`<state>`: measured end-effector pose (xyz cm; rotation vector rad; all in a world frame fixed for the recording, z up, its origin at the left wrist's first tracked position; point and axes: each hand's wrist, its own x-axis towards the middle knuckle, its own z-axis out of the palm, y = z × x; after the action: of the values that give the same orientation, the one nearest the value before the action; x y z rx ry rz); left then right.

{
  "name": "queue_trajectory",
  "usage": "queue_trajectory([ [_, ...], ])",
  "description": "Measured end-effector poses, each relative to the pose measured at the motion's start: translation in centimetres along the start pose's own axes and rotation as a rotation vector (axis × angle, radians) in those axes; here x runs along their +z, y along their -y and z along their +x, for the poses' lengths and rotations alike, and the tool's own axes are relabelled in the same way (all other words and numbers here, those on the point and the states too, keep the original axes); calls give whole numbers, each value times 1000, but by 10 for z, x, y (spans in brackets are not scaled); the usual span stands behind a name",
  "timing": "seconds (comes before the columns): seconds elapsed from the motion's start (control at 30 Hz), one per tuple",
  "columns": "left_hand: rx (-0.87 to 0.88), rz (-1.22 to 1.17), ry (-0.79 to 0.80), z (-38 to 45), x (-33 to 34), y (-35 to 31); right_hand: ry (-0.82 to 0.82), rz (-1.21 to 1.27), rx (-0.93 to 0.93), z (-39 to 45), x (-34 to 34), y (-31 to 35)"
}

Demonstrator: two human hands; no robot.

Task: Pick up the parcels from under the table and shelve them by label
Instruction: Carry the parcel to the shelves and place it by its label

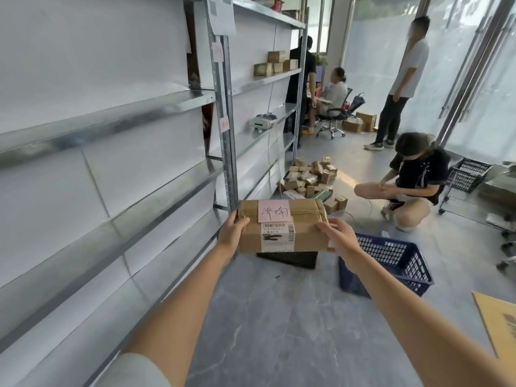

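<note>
A brown cardboard parcel [304,233] is held out in front of me at about waist height. It carries a pink handwritten note on top and a white barcode label on its front face. My left hand [231,233] grips its left end and my right hand [342,238] grips its right end. Metal shelving [111,127] runs along the left, with bare grey boards beside me. Pink tags [217,51] are stuck on the upright post. Several small boxes [275,64] sit on a farther shelf.
A blue plastic crate [391,261] stands on the floor at right, a black crate [290,259] below the parcel. A pile of small parcels [310,180] lies ahead. One person [413,180] crouches at right; others stand and sit farther back. Flat cardboard [499,322] lies at right.
</note>
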<state>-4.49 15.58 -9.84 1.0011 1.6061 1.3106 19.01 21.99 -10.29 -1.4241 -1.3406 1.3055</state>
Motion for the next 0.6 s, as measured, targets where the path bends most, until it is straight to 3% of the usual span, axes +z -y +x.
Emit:
queue_trajectory([
  [0.6, 57, 24, -158, 353, -67, -106, 130, 127, -102, 355, 142, 153],
])
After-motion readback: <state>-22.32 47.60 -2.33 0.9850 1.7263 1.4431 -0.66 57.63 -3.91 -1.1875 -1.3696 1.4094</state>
